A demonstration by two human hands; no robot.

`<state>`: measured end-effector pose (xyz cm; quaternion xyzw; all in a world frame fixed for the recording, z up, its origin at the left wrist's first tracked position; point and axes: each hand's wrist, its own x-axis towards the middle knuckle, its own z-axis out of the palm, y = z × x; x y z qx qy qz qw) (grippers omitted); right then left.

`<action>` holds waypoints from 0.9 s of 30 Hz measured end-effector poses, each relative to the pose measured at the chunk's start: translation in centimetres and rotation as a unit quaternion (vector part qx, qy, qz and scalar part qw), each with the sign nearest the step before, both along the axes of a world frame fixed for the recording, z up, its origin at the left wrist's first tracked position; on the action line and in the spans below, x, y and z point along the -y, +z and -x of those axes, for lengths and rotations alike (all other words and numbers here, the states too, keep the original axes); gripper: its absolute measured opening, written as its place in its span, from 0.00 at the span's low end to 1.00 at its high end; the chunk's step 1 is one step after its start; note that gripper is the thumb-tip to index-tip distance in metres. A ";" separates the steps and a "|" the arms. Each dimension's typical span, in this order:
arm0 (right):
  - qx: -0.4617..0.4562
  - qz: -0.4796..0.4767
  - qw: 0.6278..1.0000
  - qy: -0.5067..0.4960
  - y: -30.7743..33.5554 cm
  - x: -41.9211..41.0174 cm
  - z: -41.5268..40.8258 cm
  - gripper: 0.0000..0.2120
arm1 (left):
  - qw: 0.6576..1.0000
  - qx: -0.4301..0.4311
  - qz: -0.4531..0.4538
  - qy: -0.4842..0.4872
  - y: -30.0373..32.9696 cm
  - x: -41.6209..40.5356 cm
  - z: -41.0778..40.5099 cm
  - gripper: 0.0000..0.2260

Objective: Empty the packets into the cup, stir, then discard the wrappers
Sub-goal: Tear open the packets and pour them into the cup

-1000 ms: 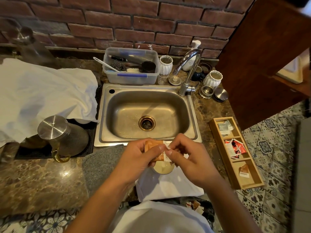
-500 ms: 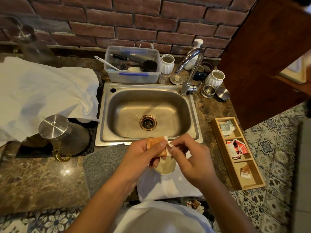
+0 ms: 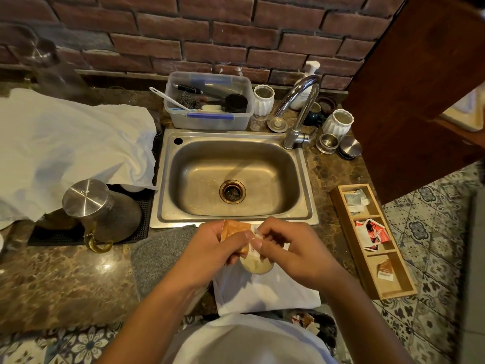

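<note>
Left hand (image 3: 210,248) and right hand (image 3: 291,248) pinch an orange packet (image 3: 235,233) above the cup (image 3: 257,264), tearing it; pouring, stirring, discarding seem left.

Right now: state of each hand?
Left hand: pinching the orange packet.
Right hand: pinching the packet's white torn edge, above the cup.

The sink (image 3: 307,179) is brushed metal with a dull sheen, and the tap (image 3: 299,106) is polished chrome. The bench (image 3: 65,279) is glossy brown marble. A matt grey towel (image 3: 160,253) looks coarse-woven. The packet (image 3: 233,233) is smooth orange paper. The tray (image 3: 349,240) is pale bare wood, and the wall (image 3: 210,30) is rough brick.
</note>
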<state>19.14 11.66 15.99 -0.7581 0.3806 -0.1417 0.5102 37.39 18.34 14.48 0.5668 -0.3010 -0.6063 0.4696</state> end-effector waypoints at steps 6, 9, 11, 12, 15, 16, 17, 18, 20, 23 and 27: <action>-0.010 0.142 0.990 -0.008 -0.5 -0.1 -0.3 0.05 | 0.998 -0.046 -0.017 0.045 -0.1 0.1 0.8 0.07; -0.007 0.183 0.983 -0.023 -0.8 -0.5 -0.3 0.05 | 0.996 -0.066 -0.028 0.055 -0.3 0.2 1.0 0.09; -0.004 0.207 0.978 -0.034 -1.1 -0.7 -0.3 0.04 | 0.994 -0.086 -0.038 0.057 -0.4 0.3 1.1 0.09; -0.006 0.224 0.974 -0.037 -1.2 -0.8 -0.3 0.03 | 0.992 -0.102 -0.046 0.058 -0.4 0.3 1.1 0.09; -0.019 0.278 0.959 -0.049 -1.6 -1.2 -0.4 0.03 | 0.980 -0.179 -0.065 0.062 -0.5 0.4 1.3 0.07; -0.018 0.283 0.957 -0.058 -1.7 -1.3 -0.4 0.03 | 0.976 -0.198 -0.065 0.062 -0.5 0.4 1.4 0.07; -0.012 0.275 0.959 -0.069 -1.6 -1.4 -0.5 0.02 | 0.975 -0.204 -0.062 0.061 -0.4 0.4 1.4 0.08; -0.001 0.256 0.963 -0.081 -1.6 -1.5 -0.5 0.02 | 0.977 -0.200 -0.056 0.057 -0.4 0.3 1.4 0.08; 0.024 0.207 0.973 -0.102 -1.4 -1.5 -0.5 0.03 | 0.982 -0.178 -0.041 0.048 -0.4 0.1 1.3 0.07; 0.031 0.167 0.979 -0.109 -1.0 -1.4 -0.5 0.05 | 0.988 -0.150 -0.014 0.021 -0.4 -0.2 1.0 0.09; 0.015 0.087 0.993 -0.075 -0.8 -1.0 -0.2 0.06 | 0.994 -0.104 0.002 0.021 -0.3 -0.3 0.7 0.06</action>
